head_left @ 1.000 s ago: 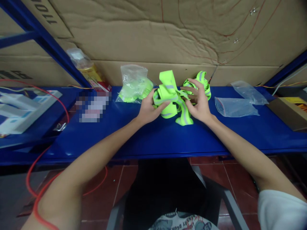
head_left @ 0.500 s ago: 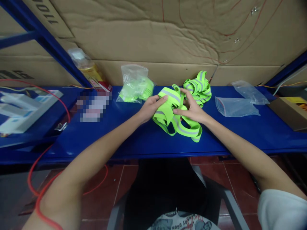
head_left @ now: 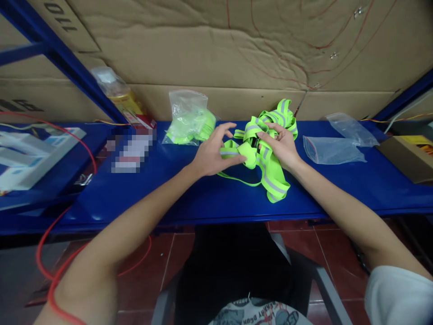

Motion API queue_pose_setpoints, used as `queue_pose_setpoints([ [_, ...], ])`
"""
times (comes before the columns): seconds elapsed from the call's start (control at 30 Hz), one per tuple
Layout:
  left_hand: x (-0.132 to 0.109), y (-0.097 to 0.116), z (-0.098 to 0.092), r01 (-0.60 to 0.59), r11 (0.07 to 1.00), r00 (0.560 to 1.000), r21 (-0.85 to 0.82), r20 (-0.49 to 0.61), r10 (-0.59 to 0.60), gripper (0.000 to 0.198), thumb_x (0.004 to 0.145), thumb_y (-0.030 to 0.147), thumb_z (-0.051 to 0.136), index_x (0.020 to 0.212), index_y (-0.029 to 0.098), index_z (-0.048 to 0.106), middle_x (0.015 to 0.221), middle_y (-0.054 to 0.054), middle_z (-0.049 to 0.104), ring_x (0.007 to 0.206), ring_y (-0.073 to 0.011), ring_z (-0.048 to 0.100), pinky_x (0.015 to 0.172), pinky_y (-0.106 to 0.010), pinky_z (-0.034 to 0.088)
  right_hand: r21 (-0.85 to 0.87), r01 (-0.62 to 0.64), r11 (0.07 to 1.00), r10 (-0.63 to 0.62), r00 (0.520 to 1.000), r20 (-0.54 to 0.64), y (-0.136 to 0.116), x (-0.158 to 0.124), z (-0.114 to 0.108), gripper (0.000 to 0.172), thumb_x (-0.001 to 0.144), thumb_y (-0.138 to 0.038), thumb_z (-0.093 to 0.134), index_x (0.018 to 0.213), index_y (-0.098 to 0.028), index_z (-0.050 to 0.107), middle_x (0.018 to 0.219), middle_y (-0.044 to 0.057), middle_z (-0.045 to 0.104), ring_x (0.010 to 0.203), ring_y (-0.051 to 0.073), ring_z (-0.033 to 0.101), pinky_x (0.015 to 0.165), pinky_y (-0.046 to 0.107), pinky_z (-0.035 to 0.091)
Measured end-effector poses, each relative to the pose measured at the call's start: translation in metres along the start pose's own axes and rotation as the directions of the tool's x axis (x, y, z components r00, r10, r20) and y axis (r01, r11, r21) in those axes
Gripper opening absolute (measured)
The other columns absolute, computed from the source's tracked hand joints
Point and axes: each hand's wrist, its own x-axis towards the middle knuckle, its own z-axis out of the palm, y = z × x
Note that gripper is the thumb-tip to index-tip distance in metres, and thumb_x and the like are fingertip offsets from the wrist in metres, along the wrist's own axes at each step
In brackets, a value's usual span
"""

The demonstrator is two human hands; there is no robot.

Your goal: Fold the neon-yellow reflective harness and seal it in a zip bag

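Fluorescent-green webbing strap with grey reflective stripes (head_left: 267,169) is lying bunched near the middle of the blue metal shelf (head_left: 209,198), trailing toward its front edge. Your left hand (head_left: 211,155) is pinching a fold between thumb and forefinger, other fingers spread; your right hand (head_left: 282,146) is curling around the tangle. Judging by the loops, you are better off keeping each fold flat and the stripe outward. Toward the back edge, a clear plastic bag (head_left: 189,119) is holding more green strapping; two clear zip bags (head_left: 333,151) by the right end are looking empty.
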Motion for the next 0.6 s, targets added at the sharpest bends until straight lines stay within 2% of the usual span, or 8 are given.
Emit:
queue_pose_setpoints([
  [0.07, -0.002, 0.001, 0.004, -0.090, 0.992, 0.994, 0.094, 0.074, 0.083, 0.104, 0.067, 0.076, 0.093, 0.151, 0.025, 0.060, 0.133, -0.012, 0.074, 0.111, -0.0291, 0.073, 0.089, -0.037, 0.058, -0.044, 0.005, 0.999, -0.005, 1.000, 0.002, 0.004, 0.000, 0.001, 0.057, 0.074, -0.071, 0.093, 0.102, -0.027, 0.069, 0.073, -0.001, 0.073, 0.058, 0.021, 0.068, 0.057, 0.039, 0.059],
  [0.13, -0.004, 0.002, 0.009, -0.142, 0.980, 0.985, 0.141, 0.115, 0.126, 0.091, 0.070, 0.071, 0.093, 0.144, 0.026, 0.065, 0.130, -0.010, 0.078, 0.116, -0.0313, 0.074, 0.094, -0.039, 0.059, -0.116, 0.060, 0.991, -0.061, 0.998, -0.008, 0.006, -0.001, 0.002, 0.056, 0.078, -0.078, 0.087, 0.088, -0.028, 0.065, 0.070, -0.001, 0.068, 0.058, 0.020, 0.065, 0.055, 0.038, 0.057],
  [0.2, -0.006, 0.003, 0.013, -0.163, 0.973, 0.984, 0.164, 0.105, 0.147, 0.068, 0.077, 0.064, 0.089, 0.131, 0.026, 0.072, 0.120, -0.008, 0.081, 0.108, -0.0304, 0.076, 0.095, -0.041, 0.059, -0.168, 0.094, 0.981, -0.098, 0.995, -0.013, 0.006, -0.002, 0.003, 0.059, 0.078, -0.082, 0.085, 0.083, -0.028, 0.061, 0.070, -0.001, 0.067, 0.057, 0.019, 0.062, 0.052, 0.037, 0.054],
  [0.3, -0.005, 0.001, 0.012, -0.107, 0.981, 0.993, 0.163, -0.032, 0.114, 0.037, 0.082, 0.059, 0.083, 0.093, 0.024, 0.075, 0.084, -0.006, 0.076, 0.082, -0.0258, 0.070, 0.081, -0.040, 0.057, -0.187, 0.046, 0.981, -0.037, 0.998, 0.048, 0.000, -0.003, -0.002, 0.060, 0.077, -0.083, 0.085, 0.088, -0.029, 0.062, 0.071, -0.001, 0.066, 0.051, 0.019, 0.058, 0.044, 0.036, 0.047],
  [0.4, 0.001, -0.004, 0.008, 0.070, 0.997, 0.981, -0.014, -0.181, -0.072, 0.042, 0.088, 0.056, 0.077, 0.068, 0.023, 0.062, 0.063, -0.001, 0.058, 0.064, -0.0188, 0.056, 0.065, -0.034, 0.049, -0.304, 0.083, 0.949, -0.039, 0.988, 0.149, -0.007, -0.004, -0.010, 0.058, 0.081, -0.081, 0.083, 0.080, -0.027, 0.063, 0.057, -0.004, 0.051, 0.044, 0.013, 0.040, 0.043, 0.032, 0.031],
  [0.47, 0.006, -0.010, 0.006, 0.190, 0.959, 0.949, -0.212, -0.210, -0.235, 0.040, 0.090, 0.053, 0.076, 0.070, 0.022, 0.061, 0.065, 0.000, 0.058, 0.061, -0.0164, 0.054, 0.061, -0.032, 0.048, -0.398, 0.145, 0.906, -0.056, 0.973, 0.226, -0.009, -0.006, -0.013, 0.060, 0.083, -0.079, 0.082, 0.070, -0.025, 0.059, 0.051, -0.006, 0.039, 0.045, 0.011, 0.030, 0.047, 0.031, 0.023],
  [0.53, 0.012, -0.015, 0.005, 0.290, 0.869, 0.909, -0.401, -0.168, -0.381, 0.037, 0.089, 0.053, 0.078, 0.077, 0.021, 0.065, 0.066, 0.001, 0.060, 0.057, -0.0152, 0.055, 0.055, -0.030, 0.047, -0.483, 0.253, 0.839, -0.130, 0.953, 0.272, -0.009, -0.009, -0.013, 0.060, 0.081, -0.076, 0.086, 0.067, -0.025, 0.057, 0.053, -0.005, 0.042, 0.050, 0.012, 0.033, 0.052, 0.032, 0.028],
  [0.6, 0.015, -0.017, 0.005, 0.357, 0.770, 0.878, -0.530, -0.092, -0.470, 0.041, 0.088, 0.059, 0.079, 0.079, 0.020, 0.067, 0.063, 0.000, 0.060, 0.051, -0.0143, 0.054, 0.048, -0.029, 0.045, -0.558, 0.399, 0.728, -0.290, 0.916, 0.278, -0.009, -0.012, -0.010, 0.055, 0.072, -0.070, 0.095, 0.079, -0.025, 0.064, 0.070, -0.001, 0.058, 0.063, 0.017, 0.049, 0.061, 0.035, 0.042],
])
